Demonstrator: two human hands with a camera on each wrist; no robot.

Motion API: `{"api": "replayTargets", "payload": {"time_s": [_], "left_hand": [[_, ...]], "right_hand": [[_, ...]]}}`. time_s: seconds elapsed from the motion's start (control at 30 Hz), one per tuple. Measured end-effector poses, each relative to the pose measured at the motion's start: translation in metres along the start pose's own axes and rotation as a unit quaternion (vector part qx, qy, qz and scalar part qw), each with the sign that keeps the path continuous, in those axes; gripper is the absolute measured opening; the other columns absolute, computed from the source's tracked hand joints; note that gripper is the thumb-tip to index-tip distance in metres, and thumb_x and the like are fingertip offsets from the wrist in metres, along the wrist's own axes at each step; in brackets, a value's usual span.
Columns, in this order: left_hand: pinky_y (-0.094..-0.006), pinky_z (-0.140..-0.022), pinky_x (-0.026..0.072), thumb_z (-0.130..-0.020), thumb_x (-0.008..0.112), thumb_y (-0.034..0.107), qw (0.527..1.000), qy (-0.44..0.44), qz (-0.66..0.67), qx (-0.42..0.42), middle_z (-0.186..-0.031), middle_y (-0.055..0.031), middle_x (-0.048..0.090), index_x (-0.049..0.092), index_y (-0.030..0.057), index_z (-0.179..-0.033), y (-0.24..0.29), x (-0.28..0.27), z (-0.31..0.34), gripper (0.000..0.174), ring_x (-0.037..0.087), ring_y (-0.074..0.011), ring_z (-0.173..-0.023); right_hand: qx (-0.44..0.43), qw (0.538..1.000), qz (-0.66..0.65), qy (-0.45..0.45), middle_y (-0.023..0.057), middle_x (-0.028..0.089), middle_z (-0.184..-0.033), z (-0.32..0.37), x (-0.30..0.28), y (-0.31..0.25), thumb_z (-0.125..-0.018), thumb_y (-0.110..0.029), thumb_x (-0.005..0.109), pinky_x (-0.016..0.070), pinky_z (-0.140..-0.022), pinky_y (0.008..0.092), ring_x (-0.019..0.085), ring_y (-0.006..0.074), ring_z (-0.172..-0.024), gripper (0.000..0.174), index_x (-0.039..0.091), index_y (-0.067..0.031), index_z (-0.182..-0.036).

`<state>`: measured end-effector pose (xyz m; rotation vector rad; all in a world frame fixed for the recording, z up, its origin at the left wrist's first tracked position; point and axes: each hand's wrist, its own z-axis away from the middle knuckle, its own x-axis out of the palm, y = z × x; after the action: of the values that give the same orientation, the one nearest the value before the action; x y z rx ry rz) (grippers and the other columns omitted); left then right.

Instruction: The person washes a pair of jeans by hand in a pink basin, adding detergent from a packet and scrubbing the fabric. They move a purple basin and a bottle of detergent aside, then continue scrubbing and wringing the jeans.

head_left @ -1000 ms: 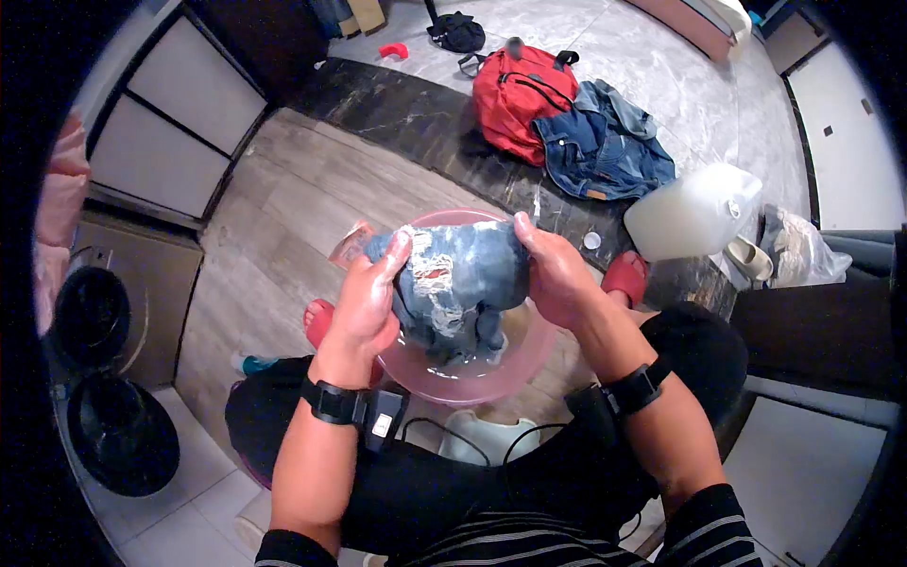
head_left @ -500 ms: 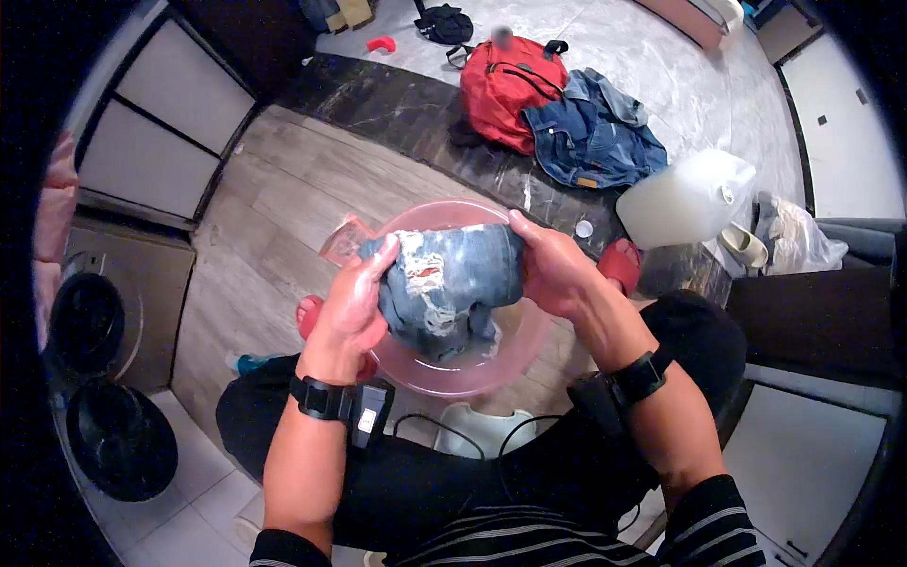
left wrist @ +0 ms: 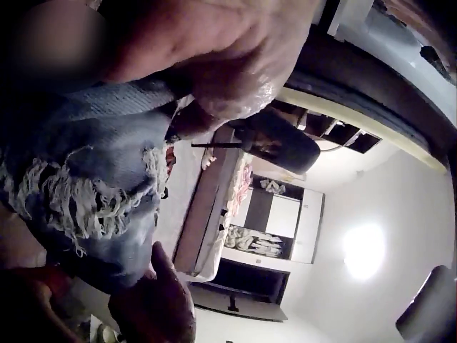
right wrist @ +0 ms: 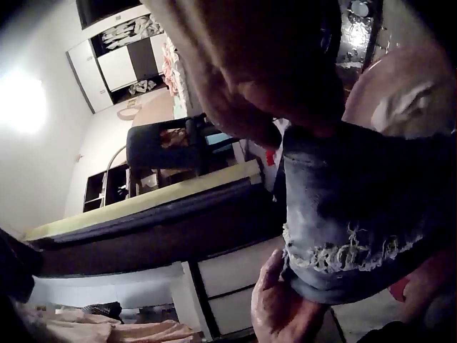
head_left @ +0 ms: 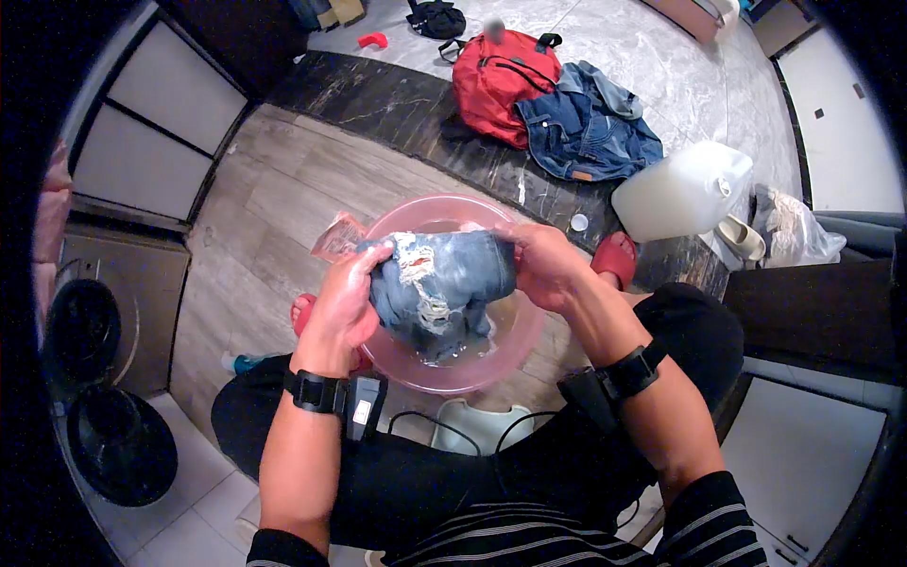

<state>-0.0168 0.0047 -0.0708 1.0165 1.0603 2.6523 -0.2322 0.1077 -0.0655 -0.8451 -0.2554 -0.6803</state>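
Note:
A wet piece of ripped blue denim, like jeans (head_left: 472, 260), with frayed white threads round a tear, is stretched between both hands over a pink basin (head_left: 452, 382). My left hand (head_left: 346, 298) grips its left edge, thumb on top. At the opposite edge, my right hand (head_left: 550, 266) holds the cloth with fingers curled round it. The denim's lower part hangs into cloudy water in the basin. Close up in the left wrist view, the torn denim (left wrist: 107, 136) spans the gap between the hands; the right wrist view shows the frayed denim (right wrist: 350, 207) too.
A red backpack (head_left: 505, 90) and a denim garment (head_left: 590, 132) lie beyond the basin on the dark stone strip. To the right stands a whitish plastic jug (head_left: 675, 194), with a pale shoe (head_left: 740, 238) beside it. A pink packet (head_left: 338, 236) lies at the basin's left.
The denim has been lowered slightly toward the basin, and its upper edge has flattened. My right hand has turned, its thumb now lying over the edge. The whole view has shifted a little.

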Motion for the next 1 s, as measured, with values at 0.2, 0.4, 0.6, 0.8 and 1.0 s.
{"api": "replayTargets", "payload": {"time_s": [0.2, 0.4, 0.6, 0.8, 1.0], "left_hand": [[-0.0313, -0.083, 0.0506, -0.086, 0.06, 0.01, 0.991, 0.031, -0.128, 0.013, -0.104, -0.0104, 0.063, 0.052, -0.0057, -0.119, -0.002, 0.008, 0.006, 0.037, 0.062, -0.0195, -0.093], [-0.0294, -0.08, 0.0488, -0.077, 0.07, 0.009, 0.817, 0.033, -0.531, 0.223, -0.098, -0.0093, 0.064, 0.054, -0.0032, -0.117, -0.017, 0.011, 0.012, 0.045, 0.062, -0.0187, -0.09], [-0.0286, -0.07, 0.0471, -0.079, 0.069, 0.012, 0.809, 0.013, -0.584, 0.074, -0.085, -0.007, 0.064, 0.065, -0.0005, -0.097, 0.006, 0.0, 0.016, 0.022, 0.059, -0.0142, -0.079], [-0.0252, -0.076, 0.0457, -0.092, 0.057, 0.022, 0.924, -0.016, -0.369, 0.099, -0.09, -0.0005, 0.062, 0.062, -0.0014, -0.101, 0.002, -0.003, 0.015, 0.026, 0.057, -0.0105, -0.083], [-0.0289, -0.08, 0.0508, -0.096, 0.05, 0.028, 0.991, 0.014, -0.097, 0.087, -0.101, -0.0057, 0.064, 0.058, 0.0032, -0.11, -0.011, 0.011, 0.011, 0.029, 0.062, -0.0154, -0.089]], "right_hand": [[-0.127, 0.989, 0.07, -0.036, 0.0142, 0.056, -0.118, 0.008, -0.004, 0.005, -0.078, -0.005, 0.069, 0.0448, -0.09, 0.0372, 0.057, 0.0202, -0.1, 0.064, 0.039, -0.0007, -0.135], [-0.224, 0.797, 0.561, 0.024, 0.0129, 0.062, -0.102, 0.009, -0.008, 0.02, -0.074, -0.013, 0.074, 0.0479, -0.079, 0.0305, 0.059, 0.0177, -0.089, 0.052, 0.053, 0.0019, -0.119], [-0.162, 0.829, 0.535, 0.026, 0.0171, 0.066, -0.078, 0.008, -0.018, 0.009, -0.076, -0.028, 0.071, 0.0493, -0.068, 0.0361, 0.063, 0.024, -0.071, 0.031, 0.068, -0.0009, -0.09], [-0.134, 0.94, 0.314, -0.009, 0.0027, 0.063, -0.077, 0.001, -0.022, 0.018, -0.086, -0.039, 0.061, 0.0464, -0.067, 0.0295, 0.056, 0.0128, -0.07, 0.039, 0.067, -0.0002, -0.089], [-0.185, 0.962, 0.202, 0.019, 0.0049, 0.063, -0.081, -0.003, -0.004, 0.03, -0.091, -0.04, 0.055, 0.0456, -0.071, 0.03, 0.056, 0.0147, -0.075, 0.039, 0.064, -0.0028, -0.096]]}}
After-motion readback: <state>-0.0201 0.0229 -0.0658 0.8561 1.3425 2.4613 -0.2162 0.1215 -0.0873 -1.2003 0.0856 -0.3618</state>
